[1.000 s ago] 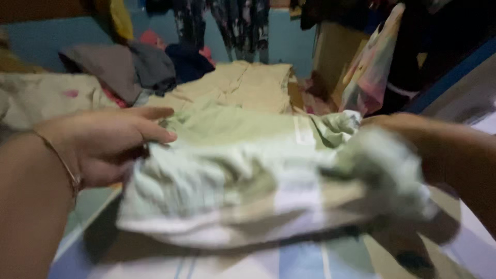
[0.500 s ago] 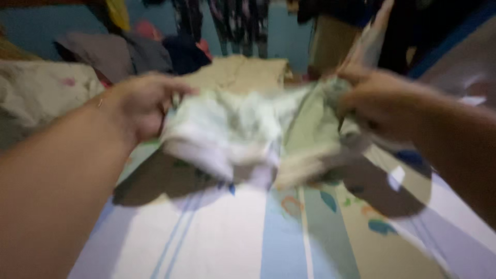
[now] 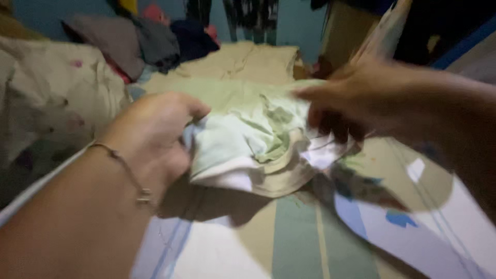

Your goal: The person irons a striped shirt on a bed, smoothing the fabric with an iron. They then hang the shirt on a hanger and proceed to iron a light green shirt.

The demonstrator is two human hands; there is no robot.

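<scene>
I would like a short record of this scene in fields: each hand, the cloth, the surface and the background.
left hand: left hand closed on the left edge of the pale green garment; a thin bracelet on the wrist
right hand: right hand blurred, fingers at the garment's right edge; grip cannot be confirmed
garment: bunched, pale green with white parts, lifted off the surface
surface: striped sheet with blue shapes
background: beige cloth lying flat behind; dark clothes pile at the far left; patterned fabric at the left

A pale green and white garment hangs bunched and crumpled just above the striped sheet.
</scene>
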